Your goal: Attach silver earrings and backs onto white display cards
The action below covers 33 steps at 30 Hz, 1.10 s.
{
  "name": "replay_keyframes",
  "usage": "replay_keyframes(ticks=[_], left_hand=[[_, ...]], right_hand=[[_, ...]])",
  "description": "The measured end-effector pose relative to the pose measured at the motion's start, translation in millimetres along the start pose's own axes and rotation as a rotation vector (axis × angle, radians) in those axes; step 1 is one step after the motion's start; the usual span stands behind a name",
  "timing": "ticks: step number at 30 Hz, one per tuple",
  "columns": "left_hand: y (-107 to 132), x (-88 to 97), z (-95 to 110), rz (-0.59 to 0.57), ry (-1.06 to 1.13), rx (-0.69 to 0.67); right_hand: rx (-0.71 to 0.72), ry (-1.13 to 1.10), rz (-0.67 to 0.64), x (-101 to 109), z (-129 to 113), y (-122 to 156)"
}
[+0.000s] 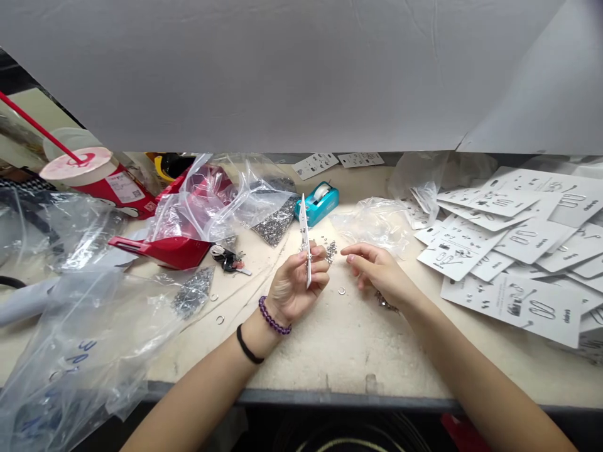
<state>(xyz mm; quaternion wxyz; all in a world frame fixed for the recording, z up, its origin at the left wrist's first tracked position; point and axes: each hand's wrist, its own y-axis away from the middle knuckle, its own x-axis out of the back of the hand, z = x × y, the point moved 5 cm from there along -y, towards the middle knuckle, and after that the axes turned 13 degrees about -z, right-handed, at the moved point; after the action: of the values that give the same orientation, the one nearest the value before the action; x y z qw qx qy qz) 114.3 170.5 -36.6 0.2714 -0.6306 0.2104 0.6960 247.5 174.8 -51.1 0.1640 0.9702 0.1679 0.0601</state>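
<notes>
My left hand [301,276] grips a white jewelry card [305,242] between thumb and fingers, above the tabletop. The card is nearly edge-on to me, with small metal pieces along its faces. To its right, my right hand [372,270] hovers with the index finger stretched toward the card and no object visible in its fingers. Between the hands lies a small pile of tiny metal parts [331,251], with a silver open ring [342,290] nearer me. More metal pieces [385,301] show partly behind my right wrist.
Overlapping filled cards [513,307] cover the right side. Behind my left hand stand a teal tape dispenser [318,204] and a bag of metal parts [276,220]. At left are a red scoop [174,251], a red cup [117,185] with a straw, and clear plastic bags [94,339].
</notes>
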Motion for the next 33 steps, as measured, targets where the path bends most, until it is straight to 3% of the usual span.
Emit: replay_keyframes(ticks=[3, 12, 21, 25, 29, 33], left_hand=[[0.4, -0.6, 0.4, 0.000, 0.014, -0.001], [1.7, -1.3, 0.2, 0.007, 0.016, 0.007], [1.7, -0.9, -0.3, 0.027, -0.007, 0.006], [2.0, -2.0, 0.8, 0.023, -0.010, -0.002], [1.9, -2.4, 0.7, 0.028, -0.004, -0.001], [1.7, -2.5, 0.8, 0.027, 0.006, -0.003]], right_hand=[[0.018, 0.079, -0.022, 0.1, -2.7, 1.4], [0.080, 0.050, 0.024, 5.4, 3.9, -2.3], [0.064, 0.068, -0.138, -4.3, -0.5, 4.3], [0.164, 0.034, -0.056, 2.3, -7.7, 2.8], [0.320, 0.263, 0.026, 8.6, -18.0, 4.0], [0.284, 0.704, -0.010, 2.1, -21.3, 10.1]])
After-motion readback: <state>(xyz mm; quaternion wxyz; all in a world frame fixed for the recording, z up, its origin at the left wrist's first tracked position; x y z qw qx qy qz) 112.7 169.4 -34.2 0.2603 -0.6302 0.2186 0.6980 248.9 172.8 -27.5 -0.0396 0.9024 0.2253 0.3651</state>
